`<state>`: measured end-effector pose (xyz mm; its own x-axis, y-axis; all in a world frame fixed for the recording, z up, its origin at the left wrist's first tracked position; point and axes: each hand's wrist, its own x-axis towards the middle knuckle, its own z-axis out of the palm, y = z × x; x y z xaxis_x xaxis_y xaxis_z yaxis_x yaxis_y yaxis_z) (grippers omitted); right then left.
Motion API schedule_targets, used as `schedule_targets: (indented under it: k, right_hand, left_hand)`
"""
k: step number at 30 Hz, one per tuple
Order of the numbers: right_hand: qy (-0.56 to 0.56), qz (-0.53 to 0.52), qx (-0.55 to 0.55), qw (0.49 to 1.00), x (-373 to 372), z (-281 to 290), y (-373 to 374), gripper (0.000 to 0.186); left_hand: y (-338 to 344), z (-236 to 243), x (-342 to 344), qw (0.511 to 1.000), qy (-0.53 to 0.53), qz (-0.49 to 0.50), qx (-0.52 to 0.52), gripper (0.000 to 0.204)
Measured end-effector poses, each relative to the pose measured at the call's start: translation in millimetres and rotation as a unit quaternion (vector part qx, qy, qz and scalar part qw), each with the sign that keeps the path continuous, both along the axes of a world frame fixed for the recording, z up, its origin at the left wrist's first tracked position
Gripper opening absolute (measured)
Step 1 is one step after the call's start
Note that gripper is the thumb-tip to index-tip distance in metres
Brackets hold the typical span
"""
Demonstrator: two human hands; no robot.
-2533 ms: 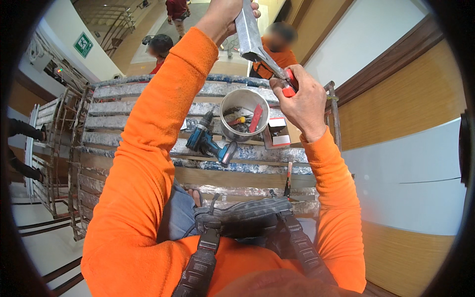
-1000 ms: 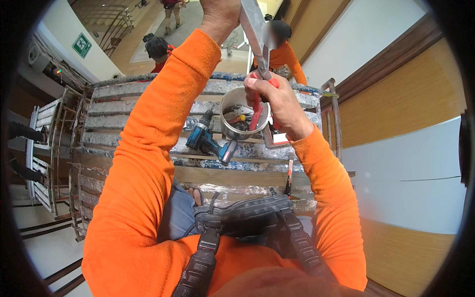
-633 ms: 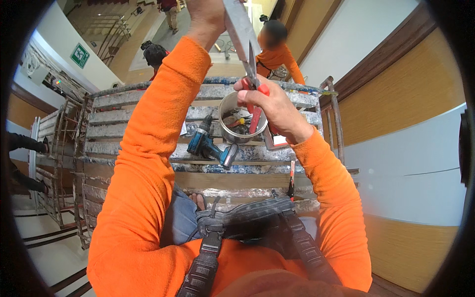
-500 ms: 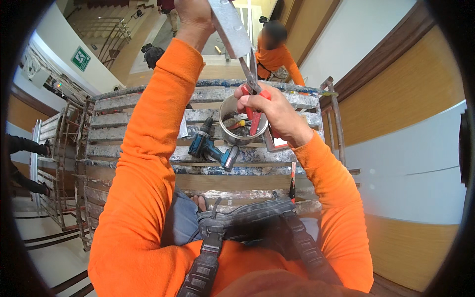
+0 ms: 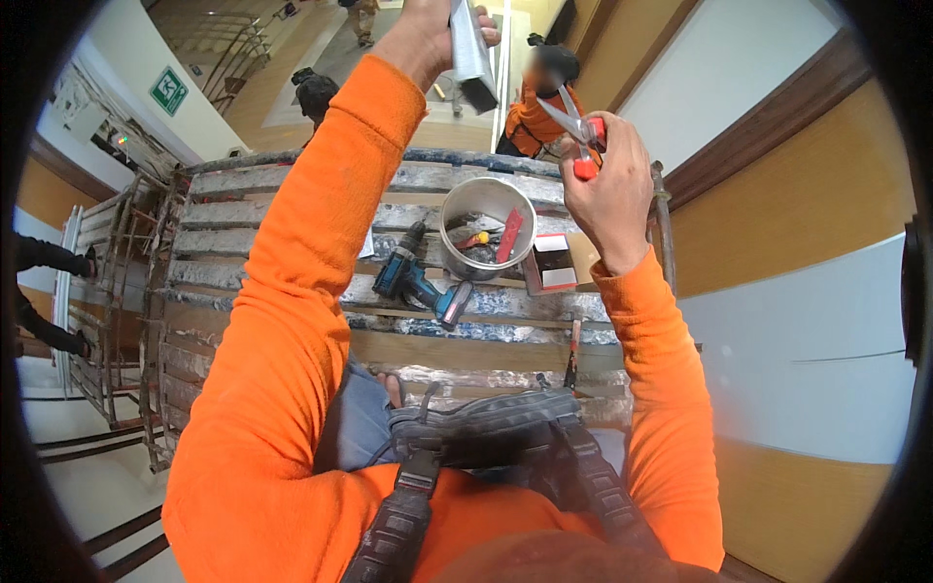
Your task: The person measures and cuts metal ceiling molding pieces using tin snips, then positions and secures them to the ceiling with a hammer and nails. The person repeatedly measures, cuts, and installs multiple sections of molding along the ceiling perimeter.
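- Upper centre: the left hand (image 5: 423, 41) is grasping a grey metal channel (image 5: 470, 60), apparently steadying it.
- Upper right of centre: the right hand (image 5: 616, 189) is gripping red-handled snips (image 5: 586, 130), seemingly for leverage; their parted blades are pointing toward, not touching, the channel.
- Centre: a bucket (image 5: 486, 199) is holding loose tools, probably within reach.

The slatted platform (image 5: 216, 240), its planks blotched with white and blue, bore a bucket (image 5: 486, 197) standing toward the far side, a drill (image 5: 400, 272) lying just left of it, an open box (image 5: 557, 279) just to its right and, nearer, a slim orange-and-black tool (image 5: 571, 358).
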<state>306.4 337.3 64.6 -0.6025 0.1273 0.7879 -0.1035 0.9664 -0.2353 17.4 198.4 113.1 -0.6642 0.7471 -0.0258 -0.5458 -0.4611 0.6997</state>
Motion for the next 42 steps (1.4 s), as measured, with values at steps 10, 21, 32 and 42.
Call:
schedule_targets:
  k: [10,21,32,42]
  right_hand:
    - [-0.082,0.060,-0.215,0.971,-10.9,-7.2,-8.4,0.032]
    - [-0.164,0.157,-0.333,0.915,-8.4,3.6,-19.2,0.028]
    - [-0.102,0.158,-0.376,0.907,-16.8,9.8,-47.6,0.036]
    - [0.044,-0.039,0.004,0.998,-12.7,32.1,-16.0,0.043]
  left_hand:
    - [28.0,5.2,31.7,0.972,-0.046,0.198,0.118,0.034]
    - [13.6,18.2,54.0,0.958,-0.060,0.273,0.066,0.038]
    - [4.2,24.5,66.9,0.941,-0.092,0.209,0.248,0.044]
    - [-0.3,27.4,65.1,0.958,-0.116,0.163,0.204,0.036]
